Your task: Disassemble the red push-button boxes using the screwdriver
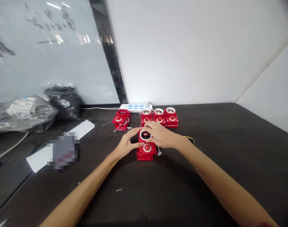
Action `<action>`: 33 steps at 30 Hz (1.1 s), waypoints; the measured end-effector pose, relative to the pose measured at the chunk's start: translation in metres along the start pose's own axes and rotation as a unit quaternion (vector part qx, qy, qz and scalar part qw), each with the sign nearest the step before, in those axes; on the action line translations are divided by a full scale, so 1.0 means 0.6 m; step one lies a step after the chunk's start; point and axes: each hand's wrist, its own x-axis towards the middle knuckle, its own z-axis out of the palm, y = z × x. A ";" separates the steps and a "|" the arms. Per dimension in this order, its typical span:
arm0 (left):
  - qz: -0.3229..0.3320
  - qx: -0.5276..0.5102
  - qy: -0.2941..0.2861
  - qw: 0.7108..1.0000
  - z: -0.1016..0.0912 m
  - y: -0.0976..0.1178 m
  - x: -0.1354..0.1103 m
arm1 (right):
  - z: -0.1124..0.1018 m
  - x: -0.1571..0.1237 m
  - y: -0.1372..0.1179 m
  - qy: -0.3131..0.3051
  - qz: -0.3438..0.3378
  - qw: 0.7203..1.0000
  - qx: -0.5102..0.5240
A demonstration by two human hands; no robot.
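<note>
A red box (146, 150) with a white ring and a red round button on top lies on the dark table (205, 176) in front of me. My left hand (127, 144) grips its left side, thumb on the top face. My right hand (160, 134) curls over its far right end, fingers at the white ring. Behind it stand three similar red boxes (159, 117) in a row. A further red box (121, 119) sits to their left with a small white cord beside it.
A white power strip (135, 107) lies at the wall. Plastic bags (35, 108) rest at the far left before a whiteboard. White paper (82, 128) and a blurred item (63, 150) lie left of me. A yellow-and-black tool (189, 138) shows behind my right wrist.
</note>
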 end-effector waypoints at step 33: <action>-0.016 -0.012 0.020 1.000 0.000 0.018 -0.008 | -0.007 -0.004 -0.031 0.008 0.015 0.996 -0.091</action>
